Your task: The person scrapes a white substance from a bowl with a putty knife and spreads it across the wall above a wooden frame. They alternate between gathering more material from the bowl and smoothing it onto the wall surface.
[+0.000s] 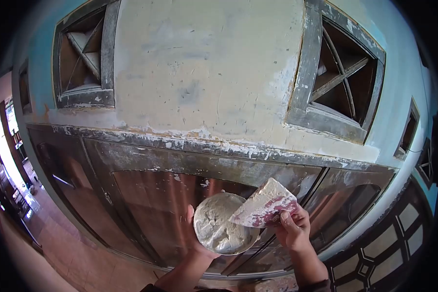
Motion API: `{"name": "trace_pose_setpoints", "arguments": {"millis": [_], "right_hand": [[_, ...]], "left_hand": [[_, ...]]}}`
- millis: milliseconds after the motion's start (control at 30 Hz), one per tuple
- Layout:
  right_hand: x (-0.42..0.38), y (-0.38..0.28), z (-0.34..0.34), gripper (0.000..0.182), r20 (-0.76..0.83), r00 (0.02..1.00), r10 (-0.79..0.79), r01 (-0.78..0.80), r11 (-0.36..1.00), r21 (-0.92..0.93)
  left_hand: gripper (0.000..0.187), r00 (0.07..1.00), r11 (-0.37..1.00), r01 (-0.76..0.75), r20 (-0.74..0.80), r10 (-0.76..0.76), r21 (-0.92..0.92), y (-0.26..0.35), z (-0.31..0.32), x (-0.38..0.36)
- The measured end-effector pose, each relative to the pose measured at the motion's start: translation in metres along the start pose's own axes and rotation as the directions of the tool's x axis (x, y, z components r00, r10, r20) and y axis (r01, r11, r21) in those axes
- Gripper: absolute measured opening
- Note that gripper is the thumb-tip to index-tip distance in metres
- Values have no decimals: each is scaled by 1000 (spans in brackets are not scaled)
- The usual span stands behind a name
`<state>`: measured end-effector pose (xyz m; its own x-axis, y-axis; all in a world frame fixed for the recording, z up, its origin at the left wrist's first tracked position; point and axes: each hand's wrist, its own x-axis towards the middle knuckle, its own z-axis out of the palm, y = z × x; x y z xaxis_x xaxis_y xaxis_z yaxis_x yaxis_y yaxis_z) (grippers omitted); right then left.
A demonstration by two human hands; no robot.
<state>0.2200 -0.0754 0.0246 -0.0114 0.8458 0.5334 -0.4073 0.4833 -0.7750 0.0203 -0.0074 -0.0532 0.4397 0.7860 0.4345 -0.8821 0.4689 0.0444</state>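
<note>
A: The pale, nicked wall (199, 73) fills the upper middle of the frame, and dark panelling (151, 214) runs beneath it.

B: With barred openings at upper left (108, 53) and upper right (301, 73). Where's the bowl?

A: The bowl (233, 253) is at lower centre, its mouth facing the camera.

B: Is it secure?

A: The left hand (201, 247) cradles it from below and the left, though most fingers are hidden. If that support slipped, or the bowl tipped, I'd expect a spill down the panelling.

B: And the spreader (265, 214)?

A: Right of the bowl, its left corner overlapping the rim; I can't tell whether they touch. The right hand (294, 229) pinches its lower right edge, thumb on the near face.

B: That grip covers little of it; a knock could twist it.

A: And the paste (214, 221) coats it thickly, so a sharp tilt might shed lumps.
</note>
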Motion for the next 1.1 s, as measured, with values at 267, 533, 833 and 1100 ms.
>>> {"name": "trace_pose_setpoints", "arguments": {"millis": [267, 533, 833, 1100], "right_hand": [[23, 4, 17, 32, -28, 1000, 3, 5, 963, 269], [92, -44, 92, 33, 583, 476, -658, 807, 64, -587], [222, -39, 200, 52, 814, 423, -399, 448, -688, -571], [255, -10, 207, 55, 781, 502, -370, 399, -702, -589]], "left_hand": [[92, 996, 998, -30, 80, 35, -62, 8, 6, -1], [102, 978, 927, -156, -79, 193, 341, 65, 15, -13], [101, 929, 864, -356, 35, 368, 357, 129, 70, -23], [94, 901, 891, -433, 60, 429, 137, 196, 74, -49]]}}
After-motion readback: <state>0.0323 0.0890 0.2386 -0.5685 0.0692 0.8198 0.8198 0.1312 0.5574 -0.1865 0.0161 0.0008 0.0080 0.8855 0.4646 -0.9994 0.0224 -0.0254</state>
